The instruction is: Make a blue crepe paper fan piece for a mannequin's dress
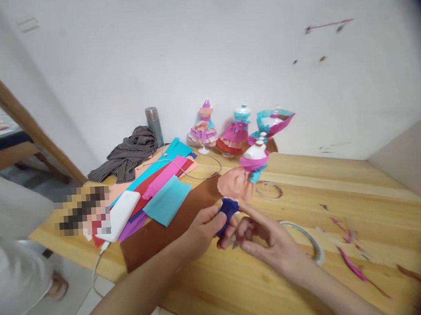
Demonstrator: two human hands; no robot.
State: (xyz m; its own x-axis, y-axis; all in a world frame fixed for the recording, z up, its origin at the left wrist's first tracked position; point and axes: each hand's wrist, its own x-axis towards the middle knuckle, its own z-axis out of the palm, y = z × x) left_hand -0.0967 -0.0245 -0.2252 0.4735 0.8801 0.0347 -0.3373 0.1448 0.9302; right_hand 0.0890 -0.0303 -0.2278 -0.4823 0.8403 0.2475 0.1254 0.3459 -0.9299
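My left hand [209,227] is closed on a small gathered piece of dark blue crepe paper [229,207], with the thumb pressed over its front. My right hand [266,237] is just to the right. Its index finger reaches out to the paper's right edge, while the thumb stands apart and the other fingers curl loosely. A small grey tip [235,244] shows under those fingers; what it belongs to cannot be made out. Directly behind the hands stands a small white dress form [257,151] wearing a pink wrap and a peach crepe-paper skirt [237,180].
Three more dressed forms, including a ruffled one [202,129], stand along the wall. Crepe sheets [168,202], a white power bank [123,213], striped cloth [132,152] and a flask [154,125] lie left. A tape roll [318,250] and pink scraps [352,264] are right. Someone's leg [19,275] shows left.
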